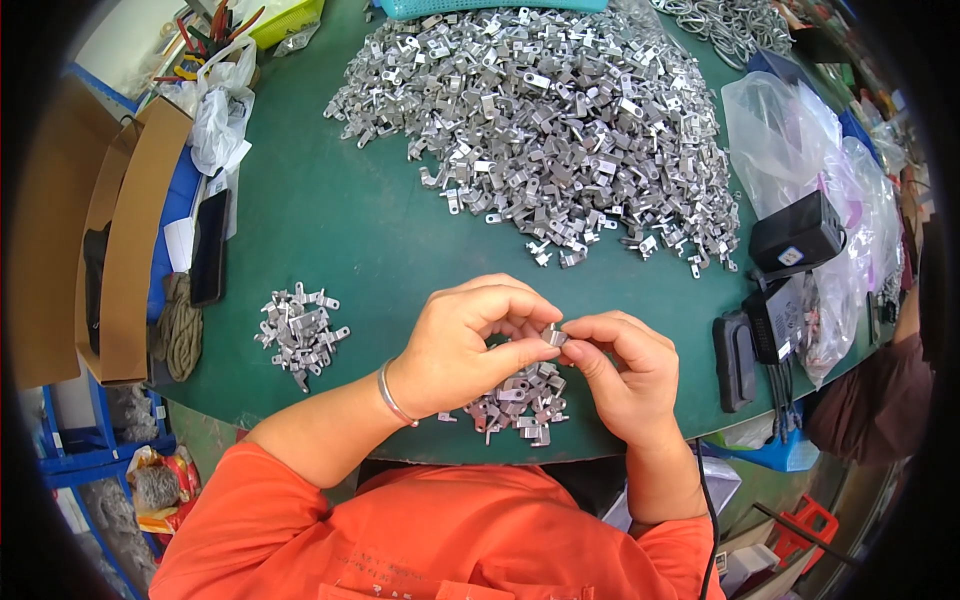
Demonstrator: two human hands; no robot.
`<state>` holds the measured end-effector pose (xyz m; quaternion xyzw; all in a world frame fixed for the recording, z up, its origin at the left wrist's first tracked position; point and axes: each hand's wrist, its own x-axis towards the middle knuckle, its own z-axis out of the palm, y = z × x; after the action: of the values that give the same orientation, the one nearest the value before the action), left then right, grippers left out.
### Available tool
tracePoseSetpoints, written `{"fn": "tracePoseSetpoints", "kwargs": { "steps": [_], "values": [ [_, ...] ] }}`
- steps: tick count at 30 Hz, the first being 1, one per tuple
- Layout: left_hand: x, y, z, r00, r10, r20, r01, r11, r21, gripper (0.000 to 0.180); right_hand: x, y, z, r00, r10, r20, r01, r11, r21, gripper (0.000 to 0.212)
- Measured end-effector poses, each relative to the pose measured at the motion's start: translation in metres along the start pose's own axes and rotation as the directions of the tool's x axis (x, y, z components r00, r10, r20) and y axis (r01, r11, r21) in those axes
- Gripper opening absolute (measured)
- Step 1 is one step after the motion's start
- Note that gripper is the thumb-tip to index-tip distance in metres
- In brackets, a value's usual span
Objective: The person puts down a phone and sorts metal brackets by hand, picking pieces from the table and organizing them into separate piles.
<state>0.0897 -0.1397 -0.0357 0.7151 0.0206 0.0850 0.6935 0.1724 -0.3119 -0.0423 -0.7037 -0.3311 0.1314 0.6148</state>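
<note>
Between the fingertips of both hands is a small bent metal bracket [554,335], partly covered by the fingers. My left hand [470,335] pinches it from the left with thumb and forefinger, and my right hand [630,370] pinches it from the right. Just below the hands, near the table's front edge, lies a small pile of metal brackets [520,405], its upper part hidden by my left hand. Another small pile of brackets [300,332] rests farther left. A large heap of similar brackets [560,120] covers the far middle of the green table [290,215].
At the left edge stand a cardboard box [140,230] and a dark phone [209,247]. Clear plastic bags [780,140], a black box-shaped device [797,233] and a black case [734,360] line the right side. A blue basket [490,8] sits behind the heap.
</note>
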Motion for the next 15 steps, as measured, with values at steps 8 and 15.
{"fn": "tracePoseSetpoints", "kwargs": {
  "steps": [8, 15],
  "values": [
    [0.0000, -0.0030, -0.0009, 0.997, -0.074, 0.018, 0.076, 0.986, -0.148, 0.026, 0.0051, -0.0068, -0.0002, 0.976, -0.219, -0.005, 0.212, 0.951, -0.225, 0.011],
    [0.0044, 0.0024, 0.0027, 0.994, 0.108, -0.002, -0.107, 0.990, 0.091, 0.019, 0.0046, -0.0056, -0.0021, 0.939, -0.343, -0.033, 0.329, 0.921, -0.211, 0.021]
  ]
}}
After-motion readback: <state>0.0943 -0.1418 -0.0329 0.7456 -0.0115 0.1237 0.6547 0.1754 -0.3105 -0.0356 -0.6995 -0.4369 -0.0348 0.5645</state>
